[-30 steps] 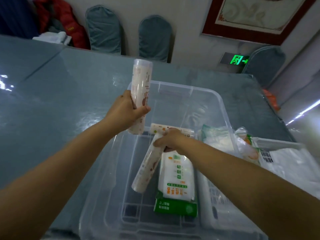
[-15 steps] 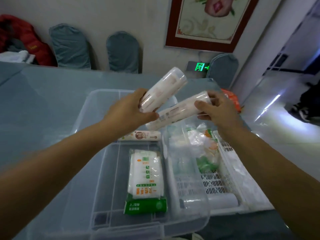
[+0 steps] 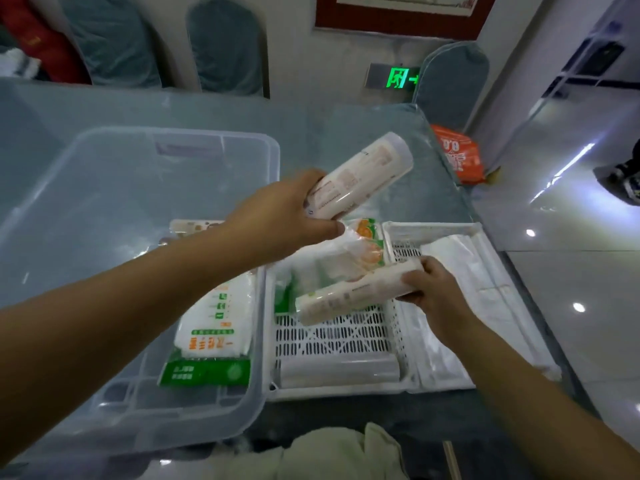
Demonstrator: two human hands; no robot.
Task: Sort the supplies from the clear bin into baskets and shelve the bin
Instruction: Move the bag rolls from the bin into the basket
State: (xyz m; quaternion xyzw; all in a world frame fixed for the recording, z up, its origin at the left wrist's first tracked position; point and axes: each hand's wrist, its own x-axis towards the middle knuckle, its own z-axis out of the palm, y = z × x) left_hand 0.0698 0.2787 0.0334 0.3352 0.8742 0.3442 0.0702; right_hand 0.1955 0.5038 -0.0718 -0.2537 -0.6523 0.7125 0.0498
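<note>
The clear bin (image 3: pixel 104 157) sits at the left on the table. In it lie a green-and-white packet (image 3: pixel 214 327) and one more roll (image 3: pixel 194 226) at its far side. My left hand (image 3: pixel 287 216) grips a white roll (image 3: pixel 360 178) in the air above the gap between bin and baskets. My right hand (image 3: pixel 433 289) holds a second white roll (image 3: pixel 349 294) low inside the near white basket (image 3: pixel 332 386), over its slotted floor. Orange-printed packets (image 3: pixel 363 247) lie at that basket's far end, and a grey roll (image 3: pixel 339 370) rests at its near end.
A second white basket (image 3: pixel 481 233) with folded clear bags (image 3: pixel 467 271) stands right of the first. The table's right edge runs just past it, with an orange bag (image 3: pixel 457 157) and shiny floor beyond. Blue chairs (image 3: pixel 225 46) line the far wall. Cloth (image 3: pixel 332 452) lies at the near edge.
Both hands moved right and down from above the bin. The right hand lowered its roll into the near white basket; the left hand's roll now hangs over the baskets' far end.
</note>
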